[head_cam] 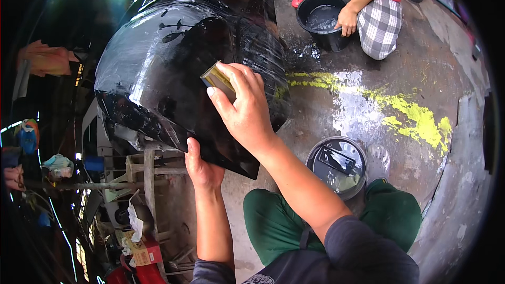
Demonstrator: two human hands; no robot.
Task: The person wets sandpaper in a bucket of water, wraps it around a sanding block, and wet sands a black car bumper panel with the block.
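A glossy black car body panel [165, 67], wet and streaked with greyish film, slants in front of me. My right hand [248, 102] grips a yellowish sanding block [219, 81], fingers on one side and thumb on the other, against the panel's surface. At the panel's near edge, my left hand [205, 167] has its thumb at the rim and its palm below; its fingers are hidden under the panel. By my shoe [378, 161] stands a round tub [365, 165] of water with a dark flat piece and a pale greenish thing in it.
Another person's hand [347, 19] holds the rim of a black bucket [321, 41] at upper right. A wooden frame [149, 181] and a tissue box [148, 252] are at lower left. Yellow and white paint [418, 116] marks the concrete floor.
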